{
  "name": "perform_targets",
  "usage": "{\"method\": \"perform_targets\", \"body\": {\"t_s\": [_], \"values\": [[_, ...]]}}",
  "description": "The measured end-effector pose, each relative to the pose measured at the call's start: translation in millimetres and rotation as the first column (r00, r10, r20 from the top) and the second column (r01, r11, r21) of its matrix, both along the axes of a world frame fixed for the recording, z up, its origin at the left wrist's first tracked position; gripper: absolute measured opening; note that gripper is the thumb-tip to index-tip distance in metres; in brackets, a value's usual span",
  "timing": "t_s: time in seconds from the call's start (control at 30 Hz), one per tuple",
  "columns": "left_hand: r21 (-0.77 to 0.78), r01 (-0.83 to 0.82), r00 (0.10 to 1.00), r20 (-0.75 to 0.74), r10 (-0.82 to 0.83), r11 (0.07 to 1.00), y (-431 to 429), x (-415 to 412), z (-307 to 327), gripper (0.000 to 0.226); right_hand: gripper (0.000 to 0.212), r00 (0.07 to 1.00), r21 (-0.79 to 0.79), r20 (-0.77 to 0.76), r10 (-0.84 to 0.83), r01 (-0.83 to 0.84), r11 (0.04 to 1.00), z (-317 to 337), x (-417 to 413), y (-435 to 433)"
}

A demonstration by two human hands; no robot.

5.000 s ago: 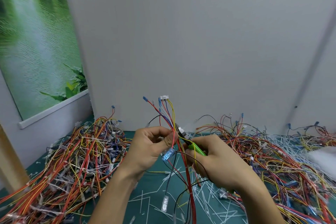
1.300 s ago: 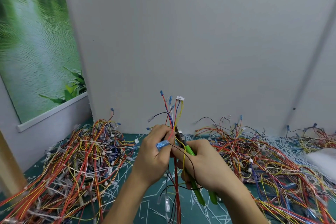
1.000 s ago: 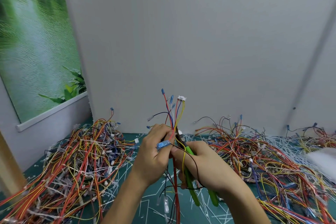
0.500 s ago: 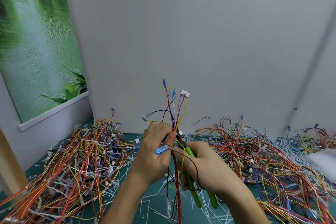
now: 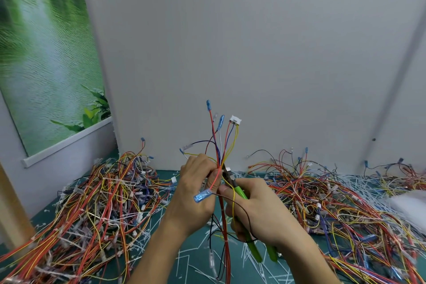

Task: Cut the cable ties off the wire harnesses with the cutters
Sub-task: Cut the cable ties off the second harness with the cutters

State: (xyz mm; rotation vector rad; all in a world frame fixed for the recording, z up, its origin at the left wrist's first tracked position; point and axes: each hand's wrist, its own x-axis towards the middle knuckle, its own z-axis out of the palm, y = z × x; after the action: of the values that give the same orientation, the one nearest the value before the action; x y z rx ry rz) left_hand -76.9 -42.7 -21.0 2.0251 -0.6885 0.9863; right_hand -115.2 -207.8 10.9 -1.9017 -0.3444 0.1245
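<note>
One wire harness [image 5: 220, 145] stands upright at frame centre, gripped in the left hand [image 5: 196, 198]. Its thin coloured wires fan up to blue terminals [image 5: 208, 102] and one white connector [image 5: 235, 120]. The right hand [image 5: 260, 212] is clenched round one pair of green-handled cutters [image 5: 239, 192], its tip at the bundle. Two tangled piles flank them, the left heap [image 5: 103, 203] and the right heap [image 5: 334, 203], on a green desk [image 5: 198, 267] strewn with white tie offcuts [image 5: 258, 267].

Left hand [image 5: 196, 200] grips harness [image 5: 220, 145]; right hand [image 5: 260, 212] holds green cutters [image 5: 239, 191].
</note>
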Motion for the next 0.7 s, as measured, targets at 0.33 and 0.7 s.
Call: {"method": "perform_targets", "body": {"t_s": [0.33,0.7], "values": [[-0.201,0.007,0.994,-0.108,-0.030,0.979,-15,-10,5,0.019,0.042,0.993,-0.166,0.105,0.048,-0.030,0.986,9,-4,-3],[-0.464,0.106,0.937,-0.250,-0.245,0.880,-27,-17,5,0.029,0.044,0.995,-0.156,0.101,0.022,-0.006,0.988,8,-4,-3]]}}
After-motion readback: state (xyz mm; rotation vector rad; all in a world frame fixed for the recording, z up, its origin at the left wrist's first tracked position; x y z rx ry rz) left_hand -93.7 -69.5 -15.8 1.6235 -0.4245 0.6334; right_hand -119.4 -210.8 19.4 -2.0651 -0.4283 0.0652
